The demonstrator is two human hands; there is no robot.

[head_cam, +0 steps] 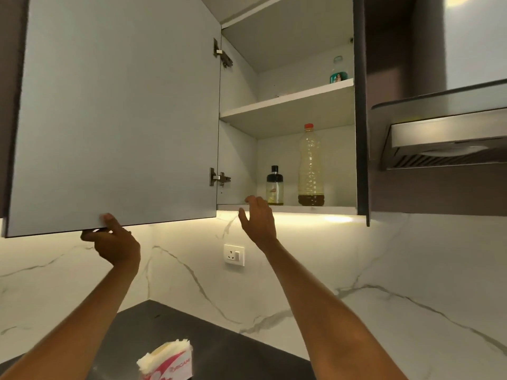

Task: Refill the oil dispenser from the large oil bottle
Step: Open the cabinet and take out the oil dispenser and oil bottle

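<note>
A tall clear oil bottle (310, 165) with a red cap stands upright on the lowest cabinet shelf (340, 209); only a dark layer of oil fills its bottom. To its left stands the small glass oil dispenser (274, 187) with a black top, holding a little yellow oil. My left hand (111, 239) grips the lower edge of the open cabinet door (118, 111). My right hand (256, 220) is raised with fingers apart, just below the shelf's front edge and left of the dispenser, holding nothing.
A small bottle (338, 70) stands on the upper shelf. A range hood (444, 138) juts out at the right. Below lie a dark countertop (219, 349) with a tissue pack (167, 360), a marble backsplash and a wall socket (234, 255).
</note>
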